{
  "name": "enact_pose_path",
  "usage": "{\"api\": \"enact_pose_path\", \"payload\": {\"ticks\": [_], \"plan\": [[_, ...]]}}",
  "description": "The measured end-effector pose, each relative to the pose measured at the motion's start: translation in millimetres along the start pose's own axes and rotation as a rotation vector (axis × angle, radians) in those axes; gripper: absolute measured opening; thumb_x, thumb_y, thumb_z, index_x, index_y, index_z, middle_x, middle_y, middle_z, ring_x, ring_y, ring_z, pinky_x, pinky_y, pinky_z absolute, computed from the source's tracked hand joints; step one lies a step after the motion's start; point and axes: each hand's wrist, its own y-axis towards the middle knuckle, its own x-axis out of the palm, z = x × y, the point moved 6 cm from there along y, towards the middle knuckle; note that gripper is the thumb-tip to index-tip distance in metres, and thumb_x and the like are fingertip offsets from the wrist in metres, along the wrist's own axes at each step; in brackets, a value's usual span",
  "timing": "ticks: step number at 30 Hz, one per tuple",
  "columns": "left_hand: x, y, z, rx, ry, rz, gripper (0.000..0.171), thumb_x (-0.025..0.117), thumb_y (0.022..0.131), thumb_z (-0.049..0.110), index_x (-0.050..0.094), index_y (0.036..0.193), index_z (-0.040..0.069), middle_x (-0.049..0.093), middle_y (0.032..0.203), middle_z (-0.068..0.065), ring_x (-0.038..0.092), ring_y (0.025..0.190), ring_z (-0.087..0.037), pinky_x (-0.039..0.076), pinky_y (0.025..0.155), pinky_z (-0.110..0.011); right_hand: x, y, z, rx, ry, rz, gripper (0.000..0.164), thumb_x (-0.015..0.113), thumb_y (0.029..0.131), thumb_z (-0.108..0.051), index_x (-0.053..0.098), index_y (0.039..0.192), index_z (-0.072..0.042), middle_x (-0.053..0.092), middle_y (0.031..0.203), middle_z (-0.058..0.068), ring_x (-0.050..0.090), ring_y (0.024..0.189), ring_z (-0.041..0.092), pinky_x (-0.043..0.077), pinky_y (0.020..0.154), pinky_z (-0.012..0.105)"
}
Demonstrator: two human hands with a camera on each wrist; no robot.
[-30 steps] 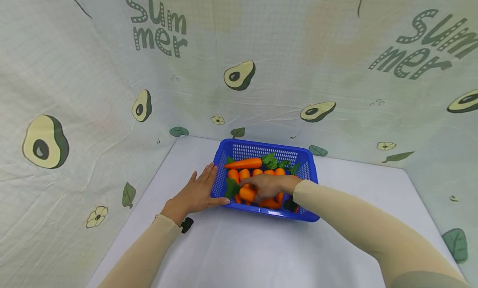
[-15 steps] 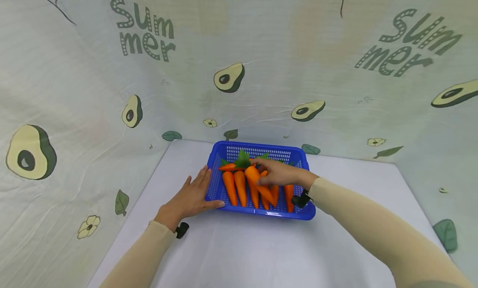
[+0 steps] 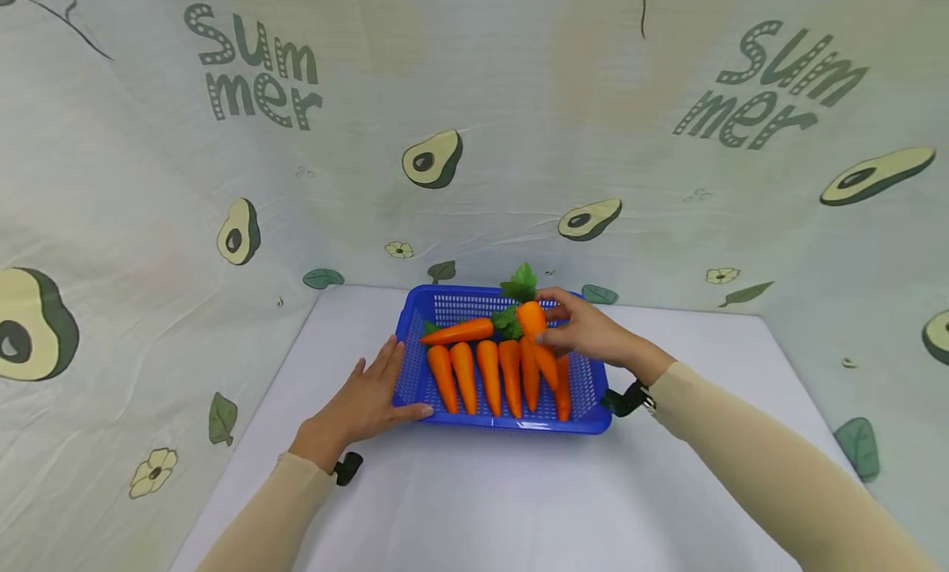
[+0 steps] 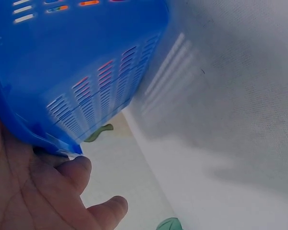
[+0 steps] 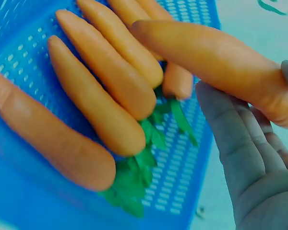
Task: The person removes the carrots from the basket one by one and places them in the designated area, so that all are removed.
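Over the right half of the blue basket (image 3: 460, 421): held carrot (image 3: 531, 318) — leafy end toward the far rim, tip toward the near
Right hand (image 3: 591, 331): nearer — pinching it
Left hand (image 3: 363, 409): spread at the basket's left rim

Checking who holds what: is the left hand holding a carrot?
No, the left hand touches the blue basket, while the right hand holds a carrot.

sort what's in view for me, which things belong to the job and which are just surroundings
Part of the job:
held carrot, in the right hand
other carrots
blue basket, left hand at its rim

Surroundings:
white table
printed cloth backdrop
black wrist devices
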Motion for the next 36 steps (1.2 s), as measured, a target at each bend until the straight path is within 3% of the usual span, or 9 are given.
{"api": "enact_pose_path", "payload": {"ticks": [7, 13, 23, 28, 36], "plan": [[1.4, -4.6, -4.3, -0.008, -0.002, 0.017, 0.126, 0.060, 0.087, 0.083, 0.016, 0.166, -0.006, 0.010, 0.176, -0.025, 0.025, 0.159, -0.045, 0.014, 0.128, -0.068, -32.5, -21.8, 10.7, -0.017, 0.040, 0.143, 0.075, 0.076, 0.099, -0.018, 0.032, 0.159, -0.010, 0.054, 0.144, 0.032, 0.074, 0.105, 0.035, 0.067, 0.080, 0.050], [2.7, -6.6, -4.9, -0.012, -0.009, 0.023, 0.126, 0.060, 0.087, 0.083, 0.016, 0.166, -0.006, 0.010, 0.175, -0.026, 0.024, 0.159, -0.046, 0.013, 0.128, -0.068, -60.5, -44.7, 24.7, 0.027, 0.008, 0.259, 0.076, 0.075, 0.100, -0.021, 0.031, 0.162, -0.013, 0.052, 0.146, 0.032, 0.073, 0.108, 0.039, 0.066, 0.079, 0.052], [0.8, -7.6, -5.5, -0.016, -0.003, 0.037, 0.129, 0.057, 0.086, 0.086, 0.015, 0.166, -0.006, 0.010, 0.175, -0.028, 0.025, 0.158, -0.048, 0.015, 0.127, -0.069, -94.4, -67.0, 50.8, 0.168, -0.235, 0.459, 0.076, 0.072, 0.102, -0.022, 0.030, 0.164, -0.010, 0.051, 0.144, 0.037, 0.070, 0.112, 0.051, 0.066, 0.079, 0.051], [0.6, -4.4, -1.8, 0.002, -0.008, 0.039, 0.129, 0.057, 0.087, 0.086, 0.014, 0.166, -0.007, 0.010, 0.174, -0.028, 0.025, 0.158, -0.049, 0.014, 0.127, -0.069, -97.5, -69.8, 77.5, 0.245, -0.197, 0.478, 0.077, 0.072, 0.101, -0.019, 0.029, 0.164, -0.008, 0.048, 0.145, 0.038, 0.067, 0.115, 0.053, 0.066, 0.079, 0.050], [2.5, 3.7, 3.8, 0.009, -0.010, 0.031, 0.127, 0.063, 0.088, 0.080, 0.014, 0.165, -0.008, 0.010, 0.174, -0.030, 0.025, 0.157, -0.050, 0.015, 0.126, -0.070, -93.9, -69.5, 123.1, 0.304, -0.068, 0.423, 0.079, 0.073, 0.100, -0.013, 0.028, 0.164, -0.008, 0.046, 0.148, 0.037, 0.067, 0.116, 0.048, 0.065, 0.084, 0.050]]}}
